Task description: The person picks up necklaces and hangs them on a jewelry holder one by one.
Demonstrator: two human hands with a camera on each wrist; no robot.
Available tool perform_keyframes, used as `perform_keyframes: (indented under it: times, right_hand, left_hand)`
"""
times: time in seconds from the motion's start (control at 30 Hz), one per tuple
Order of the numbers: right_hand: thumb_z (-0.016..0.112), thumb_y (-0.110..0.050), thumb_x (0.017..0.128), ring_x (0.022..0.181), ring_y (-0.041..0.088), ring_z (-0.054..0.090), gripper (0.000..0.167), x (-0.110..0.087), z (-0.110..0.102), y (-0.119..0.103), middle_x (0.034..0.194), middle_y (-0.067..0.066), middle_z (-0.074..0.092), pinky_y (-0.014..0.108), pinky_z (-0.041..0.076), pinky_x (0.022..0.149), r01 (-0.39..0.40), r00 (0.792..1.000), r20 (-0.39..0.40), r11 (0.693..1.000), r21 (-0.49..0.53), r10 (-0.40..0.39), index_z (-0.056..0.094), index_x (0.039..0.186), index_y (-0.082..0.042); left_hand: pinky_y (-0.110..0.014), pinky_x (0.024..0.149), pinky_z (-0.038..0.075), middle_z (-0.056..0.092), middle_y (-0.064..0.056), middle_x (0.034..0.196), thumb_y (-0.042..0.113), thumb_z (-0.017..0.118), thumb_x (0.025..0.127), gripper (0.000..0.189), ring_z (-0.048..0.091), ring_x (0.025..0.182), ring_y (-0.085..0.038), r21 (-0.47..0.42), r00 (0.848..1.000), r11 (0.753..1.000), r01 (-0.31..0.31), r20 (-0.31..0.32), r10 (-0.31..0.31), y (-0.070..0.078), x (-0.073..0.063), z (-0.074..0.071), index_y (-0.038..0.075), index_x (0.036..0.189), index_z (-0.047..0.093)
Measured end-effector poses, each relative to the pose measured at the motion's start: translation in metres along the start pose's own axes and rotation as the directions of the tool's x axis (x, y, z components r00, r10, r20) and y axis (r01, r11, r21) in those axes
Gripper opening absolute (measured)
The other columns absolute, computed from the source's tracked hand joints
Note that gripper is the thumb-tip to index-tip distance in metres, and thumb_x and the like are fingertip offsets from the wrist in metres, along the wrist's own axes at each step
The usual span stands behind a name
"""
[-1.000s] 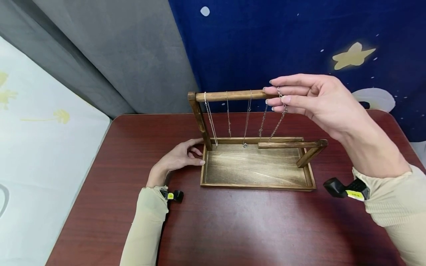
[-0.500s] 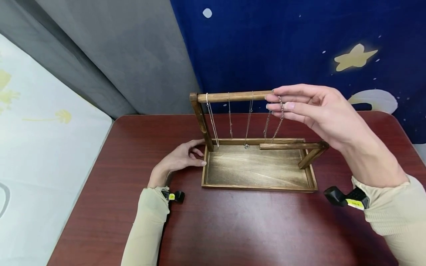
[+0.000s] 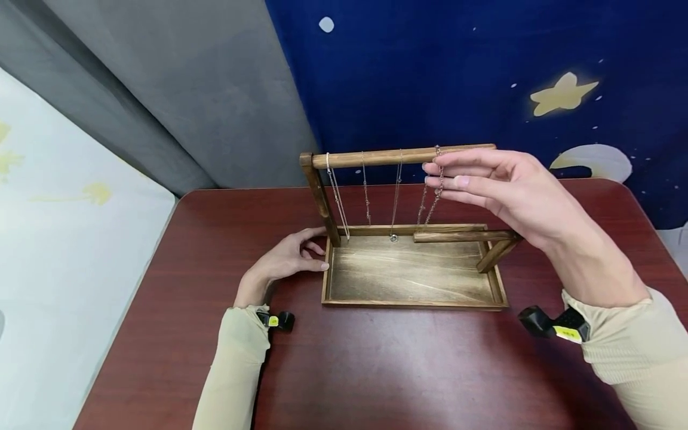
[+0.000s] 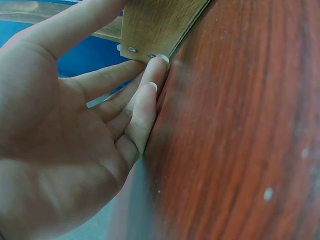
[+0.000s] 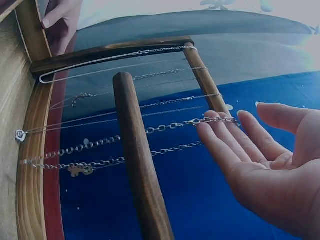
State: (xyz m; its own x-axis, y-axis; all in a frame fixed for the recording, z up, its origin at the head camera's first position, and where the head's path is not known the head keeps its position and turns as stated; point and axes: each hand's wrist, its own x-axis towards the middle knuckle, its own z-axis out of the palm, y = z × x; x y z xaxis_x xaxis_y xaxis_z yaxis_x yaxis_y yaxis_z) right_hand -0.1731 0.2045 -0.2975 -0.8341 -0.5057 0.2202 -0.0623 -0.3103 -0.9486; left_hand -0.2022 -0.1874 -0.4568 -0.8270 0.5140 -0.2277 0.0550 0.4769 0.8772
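The wooden jewelry stand has a tray base (image 3: pixel 414 272) and a long upper bar (image 3: pixel 381 157). A chunky silver chain necklace (image 5: pixel 172 126) hangs over the bar toward its right end, with small charms low on it. My right hand (image 3: pixel 516 188) is beside that necklace. In the right wrist view its fingertips touch the upper links, and the thumb stands apart from them. My left hand (image 3: pixel 283 257) rests against the tray's left end, thumb near the edge, fingers by the upright post (image 3: pixel 321 206). In the left wrist view fingertips touch the end board (image 4: pixel 160 25).
Several thinner necklaces, including a pale one (image 3: pixel 337 197) and one with a ring-like pendant (image 3: pixel 394 237), hang along the bar to the left. A lower, shorter bar (image 3: pixel 457 237) juts leftward from the right post. The stand sits on a reddish-brown table (image 3: pixel 408 358); curtains (image 3: pixel 403 71) hang behind.
My right hand has lowered slightly; its thumb and fingers have come off the chain they pinched, and the necklace now lies over the bar. The left hand stays at the tray.
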Motion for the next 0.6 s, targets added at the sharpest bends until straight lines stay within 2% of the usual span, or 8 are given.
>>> perform_keyframes:
  times: [0.27, 0.4, 0.6]
  right_hand:
    - [0.053, 0.007, 0.099, 0.127, 0.031, 0.055, 0.037, -0.007, -0.002, 0.006, 0.139, 0.022, 0.055, 0.036, 0.042, 0.102, -0.056, 0.998, -0.011, 0.996, -0.064, 0.056, 0.052, 0.135, 0.014]
    - [0.052, 0.008, 0.099, 0.129, 0.030, 0.053, 0.038, -0.011, -0.004, 0.007, 0.140, 0.020, 0.055, 0.035, 0.041, 0.104, -0.061, 0.998, -0.011, 0.996, -0.060, 0.060, 0.051, 0.136, 0.013]
    - [0.052, 0.007, 0.099, 0.130, 0.029, 0.053, 0.038, -0.015, -0.006, 0.007, 0.142, 0.019, 0.053, 0.034, 0.040, 0.105, -0.058, 0.998, -0.020, 0.996, -0.068, 0.057, 0.051, 0.137, 0.013]
  left_hand:
    - [-0.024, 0.072, 0.051, 0.062, -0.020, 0.110, 0.009, 0.079, 0.085, 0.078, 0.061, 0.082, -0.023, -0.026, 1.000, 1.000, -0.005, -0.007, 0.005, -0.002, -0.002, 0.002, 0.003, 0.151, 0.038]
    - [-0.024, 0.074, 0.051, 0.062, -0.020, 0.112, 0.010, 0.079, 0.086, 0.078, 0.060, 0.085, -0.022, -0.017, 1.000, 1.000, -0.013, -0.001, 0.013, -0.001, -0.004, 0.003, 0.002, 0.151, 0.037]
    - [-0.025, 0.079, 0.050, 0.064, -0.015, 0.113, 0.019, 0.073, 0.092, 0.067, 0.062, 0.095, -0.022, 0.017, 0.999, 1.000, -0.017, -0.032, 0.017, 0.003, -0.004, 0.003, 0.005, 0.150, 0.042]
